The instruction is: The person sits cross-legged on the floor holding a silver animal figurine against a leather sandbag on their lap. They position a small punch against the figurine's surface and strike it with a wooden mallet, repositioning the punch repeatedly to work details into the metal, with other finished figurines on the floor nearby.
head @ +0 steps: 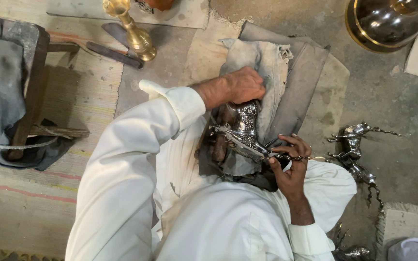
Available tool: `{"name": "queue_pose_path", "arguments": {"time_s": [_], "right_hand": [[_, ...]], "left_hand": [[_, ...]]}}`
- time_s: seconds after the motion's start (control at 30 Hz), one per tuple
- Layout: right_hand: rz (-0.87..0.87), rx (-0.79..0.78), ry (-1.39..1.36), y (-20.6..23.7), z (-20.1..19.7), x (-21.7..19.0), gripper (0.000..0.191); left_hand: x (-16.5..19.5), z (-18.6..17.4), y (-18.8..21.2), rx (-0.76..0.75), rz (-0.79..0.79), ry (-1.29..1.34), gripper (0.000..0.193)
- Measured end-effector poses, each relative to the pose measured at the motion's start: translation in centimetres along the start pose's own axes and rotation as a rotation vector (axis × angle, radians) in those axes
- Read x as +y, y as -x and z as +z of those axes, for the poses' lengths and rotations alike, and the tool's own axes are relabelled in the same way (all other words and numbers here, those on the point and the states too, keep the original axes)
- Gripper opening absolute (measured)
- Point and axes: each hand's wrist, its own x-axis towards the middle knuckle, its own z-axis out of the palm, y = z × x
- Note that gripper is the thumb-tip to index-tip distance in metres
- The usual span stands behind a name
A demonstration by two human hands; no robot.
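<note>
Presently, the left hand (240, 86) presses a grey cloth (272, 72) closed-fisted against a silver horse figurine (244, 126) on the lap; the right hand (290, 162) pinches its thin tail end. Another silver horse (356, 152) lies on the floor nearby.

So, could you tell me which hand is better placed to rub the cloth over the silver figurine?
Probably the left hand: it is fisted on the grey cloth atop the silver figurine, while the right hand grips the figurine's thin end.

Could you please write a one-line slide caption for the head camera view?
Left hand rubs a grey cloth on a silver horse figurine steadied by the right hand.
</note>
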Motion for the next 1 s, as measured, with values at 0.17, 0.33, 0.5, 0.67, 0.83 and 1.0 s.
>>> {"name": "queue_pose_path", "arguments": {"time_s": [0.17, 0.33, 0.5, 0.67, 0.83, 1.0], "right_hand": [[0.003, -0.012, -0.006, -0.2, 0.0, 0.1, 0.019], [0.027, -0.024, -0.002, -0.5, -0.2, 0.0, 0.020], [0.013, -0.028, -0.012, -0.5, -0.1, -0.3, 0.020], [0.024, -0.023, -0.008, -0.4, -0.1, -0.6, 0.020], [0.056, -0.030, -0.024, -0.3, -0.3, -0.9, 0.020], [0.061, -0.028, -0.049, -0.2, -0.3, -1.0, 0.021]], "left_hand": [[0.1, 0.1, -0.5, 0.034, -0.012, -0.111, 0.009], [-0.1, -0.6, 0.2, -0.073, 0.021, -0.034, 0.013], [0.3, -0.7, -0.2, -0.159, -0.059, -0.117, 0.014], [0.6, -0.1, -0.9, -0.253, -0.124, -0.184, 0.017], [0.3, -0.7, -2.3, -0.429, -0.119, -0.117, 0.021], [-0.5, -2.0, -3.0, -0.487, -0.072, -0.190, 0.031]]}}
